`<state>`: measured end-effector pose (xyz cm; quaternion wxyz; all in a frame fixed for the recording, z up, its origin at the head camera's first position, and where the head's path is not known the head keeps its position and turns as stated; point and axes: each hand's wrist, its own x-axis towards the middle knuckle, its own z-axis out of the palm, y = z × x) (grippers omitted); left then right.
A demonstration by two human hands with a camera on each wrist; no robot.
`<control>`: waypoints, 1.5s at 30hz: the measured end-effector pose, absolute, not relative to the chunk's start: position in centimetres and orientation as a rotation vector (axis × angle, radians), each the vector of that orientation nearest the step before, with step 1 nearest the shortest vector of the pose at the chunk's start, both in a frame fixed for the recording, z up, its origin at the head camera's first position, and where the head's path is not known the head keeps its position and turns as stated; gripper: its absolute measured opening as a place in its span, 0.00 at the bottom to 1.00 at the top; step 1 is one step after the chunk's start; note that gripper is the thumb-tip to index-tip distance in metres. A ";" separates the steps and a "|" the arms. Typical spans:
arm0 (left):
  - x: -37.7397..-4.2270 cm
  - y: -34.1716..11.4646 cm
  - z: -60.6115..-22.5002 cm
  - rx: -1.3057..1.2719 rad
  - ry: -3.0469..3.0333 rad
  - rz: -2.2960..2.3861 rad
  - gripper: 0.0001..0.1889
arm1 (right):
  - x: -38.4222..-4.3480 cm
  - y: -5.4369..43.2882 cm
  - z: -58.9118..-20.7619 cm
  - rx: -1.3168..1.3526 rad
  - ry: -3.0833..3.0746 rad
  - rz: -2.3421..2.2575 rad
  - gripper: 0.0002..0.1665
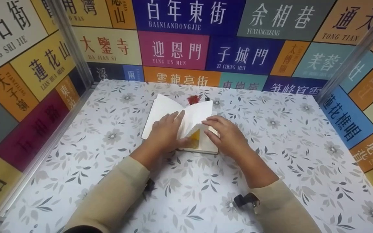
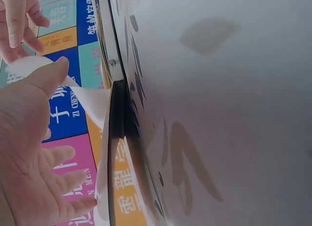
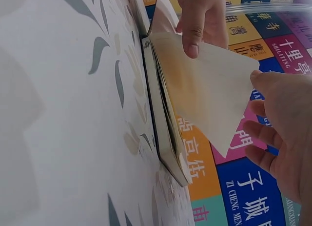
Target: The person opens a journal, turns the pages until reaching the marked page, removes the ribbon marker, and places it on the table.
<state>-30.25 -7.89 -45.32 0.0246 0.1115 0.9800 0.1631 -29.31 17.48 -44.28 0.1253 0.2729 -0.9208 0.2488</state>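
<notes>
A small open book (image 1: pixel 161 111) lies on the table, with a yellow patch (image 1: pixel 193 139) on the page beneath a raised leaf (image 1: pixel 202 111). My left hand (image 1: pixel 167 131) rests on the left page with its fingers extended. Its thumb lies against the raised leaf in the left wrist view. Over the book's right side is my right hand (image 1: pixel 227 132), fingers loosely bent and spread apart. In the right wrist view, one fingertip of that hand (image 3: pixel 287 123) touches the corner of the lifted leaf (image 3: pixel 219 84); the other fingers stand apart from the paper.
A red tassel (image 1: pixel 193 99) lies at the book's far edge, beside a small dark item (image 1: pixel 207 99). The table (image 1: pixel 108 161) has a floral cover. Panels with colourful street-name signs (image 1: pixel 173 48) stand along the back and both sides.
</notes>
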 end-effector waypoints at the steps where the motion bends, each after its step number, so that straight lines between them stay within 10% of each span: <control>1: -30.2 -8.0 -45.3 0.341 3.035 0.518 0.61 | -29.3 17.6 -44.3 0.788 -2.695 0.726 0.23; 17: -30.4 -8.7 -45.2 0.309 3.229 0.530 0.71 | -30.2 18.6 -45.6 0.755 -3.125 0.692 0.37; 45: -30.5 -10.1 -45.3 0.390 3.257 0.292 0.64 | -30.6 19.3 -47.0 0.850 -3.317 0.598 0.33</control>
